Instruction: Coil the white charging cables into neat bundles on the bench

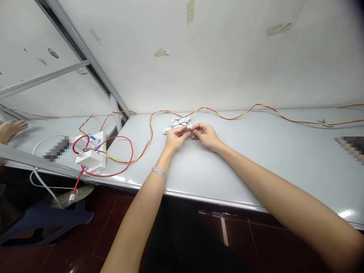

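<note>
A coiled white cable with a dark tie round its middle lies on the grey table, just behind my fingertips. My left hand is closed in a pinch on a white part of this cable at the right end of the coil. From the other side, the fingertips of my right hand are pressed together at the same spot and touch the white part. My fingers hide most of what is between them, so its exact shape cannot be made out.
A long red and yellow wire runs along the table's back edge. To the left, a white power strip carries a white plug block and looped red wire. Beyond the metal frame is another person's hand. A blurred-out object lies far right.
</note>
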Demonstrator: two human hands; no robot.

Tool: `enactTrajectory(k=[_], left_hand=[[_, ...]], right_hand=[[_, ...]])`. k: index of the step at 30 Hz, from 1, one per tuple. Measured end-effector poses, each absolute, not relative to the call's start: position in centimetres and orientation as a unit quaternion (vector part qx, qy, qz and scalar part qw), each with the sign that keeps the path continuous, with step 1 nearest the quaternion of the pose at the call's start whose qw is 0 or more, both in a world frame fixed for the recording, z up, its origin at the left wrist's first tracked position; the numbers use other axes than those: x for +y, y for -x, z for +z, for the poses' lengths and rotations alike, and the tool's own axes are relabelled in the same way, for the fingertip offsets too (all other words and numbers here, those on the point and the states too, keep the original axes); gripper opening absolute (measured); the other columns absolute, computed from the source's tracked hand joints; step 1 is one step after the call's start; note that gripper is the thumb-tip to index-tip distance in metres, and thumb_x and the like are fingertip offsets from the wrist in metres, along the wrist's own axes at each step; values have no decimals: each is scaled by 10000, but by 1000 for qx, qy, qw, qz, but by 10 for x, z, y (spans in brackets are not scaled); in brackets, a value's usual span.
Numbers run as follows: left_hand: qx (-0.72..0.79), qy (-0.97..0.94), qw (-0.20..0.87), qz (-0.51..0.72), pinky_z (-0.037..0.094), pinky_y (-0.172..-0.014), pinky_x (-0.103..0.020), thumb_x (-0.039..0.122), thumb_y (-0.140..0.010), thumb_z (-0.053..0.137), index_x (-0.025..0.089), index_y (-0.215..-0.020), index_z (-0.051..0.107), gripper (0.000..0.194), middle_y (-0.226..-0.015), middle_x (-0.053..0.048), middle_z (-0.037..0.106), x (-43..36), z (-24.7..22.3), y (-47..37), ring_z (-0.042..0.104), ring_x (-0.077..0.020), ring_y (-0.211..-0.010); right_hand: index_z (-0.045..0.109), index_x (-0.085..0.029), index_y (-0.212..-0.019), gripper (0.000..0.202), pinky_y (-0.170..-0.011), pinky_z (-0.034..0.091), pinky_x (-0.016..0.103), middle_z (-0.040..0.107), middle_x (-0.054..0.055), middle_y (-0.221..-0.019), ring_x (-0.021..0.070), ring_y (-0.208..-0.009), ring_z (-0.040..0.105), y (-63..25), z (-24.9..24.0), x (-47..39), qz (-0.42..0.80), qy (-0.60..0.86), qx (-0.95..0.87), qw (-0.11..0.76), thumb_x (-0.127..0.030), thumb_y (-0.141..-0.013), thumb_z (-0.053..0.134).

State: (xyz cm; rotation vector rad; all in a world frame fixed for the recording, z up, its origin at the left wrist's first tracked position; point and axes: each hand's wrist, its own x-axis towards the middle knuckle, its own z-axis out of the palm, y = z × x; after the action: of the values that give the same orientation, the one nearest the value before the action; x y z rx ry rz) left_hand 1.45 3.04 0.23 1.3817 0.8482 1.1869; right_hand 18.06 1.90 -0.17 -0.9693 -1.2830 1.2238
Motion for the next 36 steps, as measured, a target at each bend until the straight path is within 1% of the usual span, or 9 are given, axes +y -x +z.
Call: enactTrajectory(k=[5,8,11,14,18,23,30,33,36], left_hand=[[402,-608,448,518,514,-725,-299,308,-723,847,137,-823,771,212,-788,-50,711,30,4,-16,624,-135,-709],[413,-600,415,545,493,-702,-283,305,-708,860,136,-789,756,215,-823,-51,680,31,3,-17,616,-128,-728],[412,-588,436,542,475,-665,-274,367,-740,839,140,-706,688,274,-743,-39,663,30,4,-19,601,-120,-678],[411,-551,496,530,420,-574,-251,401,-737,848,165,-831,640,328,-627,10,638,27,9,-19,551,-101,-558],[393,-541,534,518,270,-472,-220,413,-706,874,199,-1005,575,475,-500,97,525,22,16,-17,399,-64,-425],[358,-557,582,471,426,-578,-229,325,-601,921,188,-1033,591,561,-732,16,699,19,21,-11,595,-100,-600],[327,-515,644,462,442,-577,-254,306,-652,830,183,-1058,628,469,-767,-27,735,21,28,-2,639,-136,-614],[325,-450,648,520,454,-573,-272,299,-652,793,184,-1036,614,438,-761,-27,728,27,29,2,636,-142,-582],[340,-417,637,551,458,-586,-281,308,-674,780,184,-1047,596,434,-758,-17,725,32,28,4,639,-138,-554]], right_hand=[[614,-200,-867,268,-618,485,281,653,6,-762,128,-624,597,-180,-3,19,468,434,-551,537,-398,-771,767],[611,-202,-854,275,-620,491,297,647,5,-777,133,-618,595,-179,-2,18,451,437,-563,538,-422,-759,747],[626,-203,-841,275,-619,488,309,649,9,-788,139,-617,592,-179,-1,16,443,438,-571,535,-432,-744,744],[630,-206,-831,253,-611,477,313,647,8,-754,149,-611,597,-178,0,16,437,444,-578,528,-416,-751,746],[628,-198,-839,197,-609,489,310,654,11,-755,140,-595,598,-179,2,14,440,458,-563,530,-341,-764,740],[585,-211,-873,195,-569,496,282,616,-19,-712,132,-581,585,-179,9,11,449,475,-497,571,-221,-751,738],[530,-218,-934,131,-528,493,300,538,-50,-694,124,-511,536,-178,11,12,381,541,-471,584,-204,-826,603],[584,-212,-934,152,-616,491,320,583,-32,-710,138,-569,546,-179,10,11,326,554,-497,583,-168,-794,625],[658,-202,-887,167,-721,491,339,654,0,-742,161,-645,581,-179,10,8,279,560,-578,524,-111,-746,662]])
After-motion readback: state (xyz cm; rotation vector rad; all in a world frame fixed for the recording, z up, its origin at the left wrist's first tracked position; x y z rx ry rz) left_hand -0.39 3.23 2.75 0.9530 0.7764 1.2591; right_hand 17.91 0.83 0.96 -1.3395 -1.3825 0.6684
